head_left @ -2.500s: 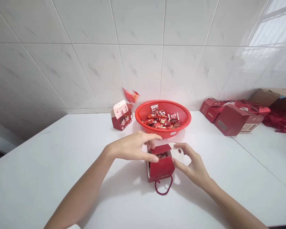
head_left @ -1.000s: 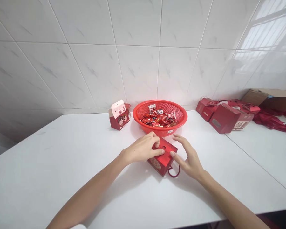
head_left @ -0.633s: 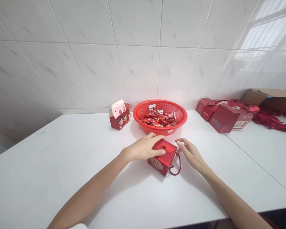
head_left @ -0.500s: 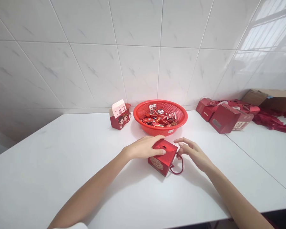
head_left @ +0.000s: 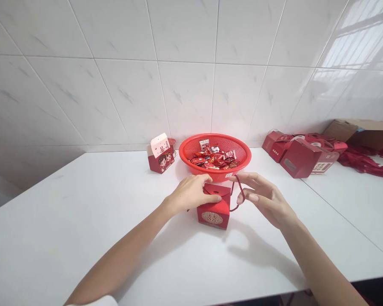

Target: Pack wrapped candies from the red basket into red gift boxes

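A small red gift box (head_left: 214,208) with a round gold emblem on its front stands on the white table, its flap lid folded over and a small hole in the top. My left hand (head_left: 193,193) grips it from the left, thumb across the lid and fingers behind. From the box's right side comes a dark red cord (head_left: 239,183), forming a loop. My right hand (head_left: 264,196) has that loop caught on its fingers, slightly above the tabletop. Behind the box sits a red plastic basket (head_left: 187,146) full of wrapped sweets (head_left: 215,158).
A pink and red box (head_left: 161,155) with cartoon figures, its lid raised, stands left of the basket. Several dark red boxes (head_left: 298,159) lie at the right, near a cardboard box (head_left: 367,127) and dark red fabric (head_left: 367,163). A tiled wall (head_left: 185,93) closes off the back.
The gift box has turned so its emblem side faces me more squarely. My right hand has lifted the cord loop upward from beside the box. My left hand stays on the box.
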Action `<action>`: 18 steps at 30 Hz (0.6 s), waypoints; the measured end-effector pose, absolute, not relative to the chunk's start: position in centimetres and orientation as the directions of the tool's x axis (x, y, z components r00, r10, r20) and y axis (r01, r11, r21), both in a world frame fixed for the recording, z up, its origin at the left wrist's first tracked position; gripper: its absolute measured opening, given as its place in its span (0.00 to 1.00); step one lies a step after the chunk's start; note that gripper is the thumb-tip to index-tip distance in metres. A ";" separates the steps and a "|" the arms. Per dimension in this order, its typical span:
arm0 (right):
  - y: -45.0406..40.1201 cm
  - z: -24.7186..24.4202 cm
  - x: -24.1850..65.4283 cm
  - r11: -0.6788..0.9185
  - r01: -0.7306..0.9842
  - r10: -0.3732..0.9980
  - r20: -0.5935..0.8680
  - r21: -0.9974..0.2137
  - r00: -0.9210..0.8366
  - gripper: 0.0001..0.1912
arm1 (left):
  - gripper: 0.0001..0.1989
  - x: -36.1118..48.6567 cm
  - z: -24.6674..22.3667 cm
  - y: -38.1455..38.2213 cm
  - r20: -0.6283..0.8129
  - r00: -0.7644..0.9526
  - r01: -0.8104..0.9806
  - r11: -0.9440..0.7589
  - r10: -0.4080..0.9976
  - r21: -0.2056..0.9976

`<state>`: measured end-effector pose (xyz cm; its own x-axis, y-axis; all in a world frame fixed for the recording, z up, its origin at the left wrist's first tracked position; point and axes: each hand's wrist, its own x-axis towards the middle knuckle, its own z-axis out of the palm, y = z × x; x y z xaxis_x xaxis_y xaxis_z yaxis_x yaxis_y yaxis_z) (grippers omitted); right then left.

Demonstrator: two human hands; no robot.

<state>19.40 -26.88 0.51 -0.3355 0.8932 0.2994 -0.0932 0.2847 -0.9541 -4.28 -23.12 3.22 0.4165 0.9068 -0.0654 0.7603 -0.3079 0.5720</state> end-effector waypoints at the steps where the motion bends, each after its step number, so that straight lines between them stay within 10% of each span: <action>1: -26.9 0.7 19.2 0.296 -0.097 0.894 0.311 -0.950 -0.322 0.22 | 0.26 -4.4 3.5 -23.2 -0.062 0.399 0.732 -0.277 0.915 0.623; 9: -26.7 2.2 17.8 0.374 0.135 0.914 0.339 -0.918 -0.224 0.18 | 0.28 -5.7 6.2 -24.1 0.065 0.619 0.109 -0.168 0.783 0.980; 18: -26.7 2.5 15.5 0.489 0.441 0.865 0.482 -0.753 -0.137 0.09 | 0.36 -4.9 6.4 -26.0 0.052 0.756 0.039 -0.125 0.652 0.991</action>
